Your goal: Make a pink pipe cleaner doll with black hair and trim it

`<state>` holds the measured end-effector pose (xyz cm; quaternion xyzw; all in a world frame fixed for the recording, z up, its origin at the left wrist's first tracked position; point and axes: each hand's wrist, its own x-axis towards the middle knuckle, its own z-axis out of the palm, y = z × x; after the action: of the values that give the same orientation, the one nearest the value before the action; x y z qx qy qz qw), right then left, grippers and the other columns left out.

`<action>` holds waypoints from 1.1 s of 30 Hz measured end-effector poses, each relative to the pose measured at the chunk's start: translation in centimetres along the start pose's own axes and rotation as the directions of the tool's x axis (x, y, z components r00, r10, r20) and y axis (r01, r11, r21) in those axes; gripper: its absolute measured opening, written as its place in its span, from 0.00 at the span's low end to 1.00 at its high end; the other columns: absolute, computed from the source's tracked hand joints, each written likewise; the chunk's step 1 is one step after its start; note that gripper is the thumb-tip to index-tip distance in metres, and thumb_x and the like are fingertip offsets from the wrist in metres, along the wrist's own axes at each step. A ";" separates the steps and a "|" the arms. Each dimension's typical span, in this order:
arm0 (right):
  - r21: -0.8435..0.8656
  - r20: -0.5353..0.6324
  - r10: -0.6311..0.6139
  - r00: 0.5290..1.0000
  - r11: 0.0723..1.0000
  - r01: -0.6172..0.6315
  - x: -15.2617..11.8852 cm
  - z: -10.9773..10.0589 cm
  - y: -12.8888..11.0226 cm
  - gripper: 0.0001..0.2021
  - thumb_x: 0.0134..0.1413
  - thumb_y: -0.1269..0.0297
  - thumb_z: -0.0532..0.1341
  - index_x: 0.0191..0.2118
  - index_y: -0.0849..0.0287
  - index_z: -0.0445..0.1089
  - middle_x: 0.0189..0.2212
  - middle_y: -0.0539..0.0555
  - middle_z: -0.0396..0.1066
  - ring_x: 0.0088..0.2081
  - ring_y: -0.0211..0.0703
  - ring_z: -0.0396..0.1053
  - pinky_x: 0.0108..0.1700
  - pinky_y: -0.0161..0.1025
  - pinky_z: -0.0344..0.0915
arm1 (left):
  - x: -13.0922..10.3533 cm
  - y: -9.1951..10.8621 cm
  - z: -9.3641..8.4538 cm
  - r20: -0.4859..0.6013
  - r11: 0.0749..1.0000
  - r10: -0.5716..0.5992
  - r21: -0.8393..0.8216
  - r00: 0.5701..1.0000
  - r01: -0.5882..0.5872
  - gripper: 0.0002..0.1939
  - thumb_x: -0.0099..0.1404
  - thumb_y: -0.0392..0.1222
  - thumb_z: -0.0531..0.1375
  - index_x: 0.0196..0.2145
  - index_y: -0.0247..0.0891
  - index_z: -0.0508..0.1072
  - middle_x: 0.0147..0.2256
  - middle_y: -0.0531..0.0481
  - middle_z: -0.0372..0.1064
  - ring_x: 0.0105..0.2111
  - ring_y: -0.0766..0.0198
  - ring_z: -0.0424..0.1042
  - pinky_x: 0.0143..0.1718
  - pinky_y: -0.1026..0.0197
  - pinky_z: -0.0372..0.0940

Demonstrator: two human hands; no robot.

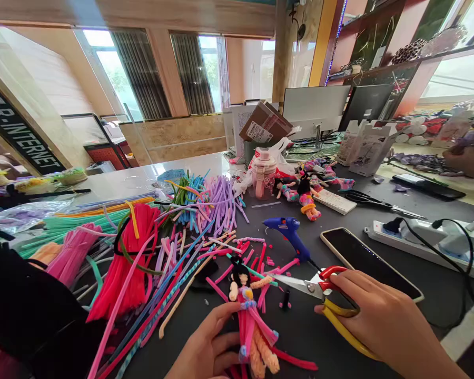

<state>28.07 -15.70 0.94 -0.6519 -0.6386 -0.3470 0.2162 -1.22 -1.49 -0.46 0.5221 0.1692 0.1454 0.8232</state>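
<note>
My left hand (pixel 211 342) is closed on the left side of a small pipe-cleaner doll (pixel 256 321), its thumb at the doll's waist. The doll has black hair, peach arms and legs, a pink skirt and blue trim. My right hand (pixel 387 316) grips scissors (pixel 300 284) by their red and yellow handles. The blades point left toward the doll's outstretched arm; whether they touch a teal pipe cleaner (pixel 256 272) there I cannot tell. Cut pink pieces lie around the doll, and a short black piece (pixel 286 300) lies below the blades.
A blue glue gun (pixel 288 234) lies behind the scissors, beside a phone (pixel 371 263) and a power strip (pixel 430 242). Red pipe cleaners (pixel 122 268) and other bundles cover the left side. Finished dolls (pixel 308 197), a pink bottle (pixel 263 171) and another person's hand (pixel 466 158) are farther back.
</note>
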 end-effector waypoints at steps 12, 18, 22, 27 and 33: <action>-0.092 0.699 0.402 0.591 0.870 -0.484 0.5 0.3 -3.4 0.13 0.44 0.49 0.65 0.31 0.54 0.75 0.30 0.58 0.77 0.32 0.53 0.77 0.27 0.41 0.67 | -0.9 -0.7 0.2 -0.049 0.928 0.164 0.345 0.985 -0.137 0.24 0.67 0.50 0.63 0.57 0.41 0.68 0.56 0.37 0.67 0.51 0.52 0.72 0.55 0.51 0.66; 0.035 0.707 0.350 0.615 0.851 -0.524 -0.1 -0.3 -2.3 0.13 0.40 0.58 0.68 0.37 0.51 0.77 0.37 0.53 0.79 0.35 0.47 0.77 0.35 0.38 0.71 | -1.2 -0.2 0.4 -0.167 0.865 0.201 0.492 0.965 -0.095 0.15 0.68 0.49 0.61 0.48 0.38 0.72 0.46 0.41 0.73 0.47 0.55 0.75 0.51 0.57 0.69; -0.008 0.603 0.472 0.643 0.810 -0.586 -0.3 -0.6 1.4 0.20 0.53 0.48 0.60 0.46 0.54 0.76 0.43 0.58 0.78 0.41 0.53 0.77 0.44 0.45 0.72 | -1.1 0.0 0.2 -0.264 0.797 0.257 0.602 0.930 -0.050 0.09 0.66 0.45 0.61 0.39 0.38 0.72 0.33 0.49 0.71 0.34 0.63 0.74 0.38 0.65 0.70; -0.189 0.404 0.685 0.606 0.711 -0.677 -1.4 2.2 7.0 0.42 0.50 0.36 0.57 0.56 0.73 0.67 0.52 0.75 0.71 0.56 0.70 0.68 0.56 0.56 0.65 | -0.8 0.2 0.7 -0.242 0.721 0.293 0.692 0.925 -0.048 0.07 0.65 0.43 0.60 0.33 0.38 0.72 0.28 0.53 0.68 0.28 0.67 0.69 0.31 0.70 0.68; -0.251 0.364 0.727 0.582 0.678 -0.691 -4.2 5.3 8.3 0.45 0.48 0.35 0.57 0.60 0.72 0.62 0.55 0.74 0.69 0.55 0.67 0.68 0.56 0.55 0.65 | -0.8 0.2 1.3 -0.035 0.548 0.407 0.808 0.913 -0.214 0.05 0.64 0.33 0.55 0.34 0.40 0.70 0.26 0.55 0.69 0.24 0.70 0.69 0.27 0.73 0.67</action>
<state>37.44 -15.50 -4.28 -0.9203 -0.3414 -0.1025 0.1613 -1.45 -2.80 0.31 0.8326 0.2092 0.2561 0.4442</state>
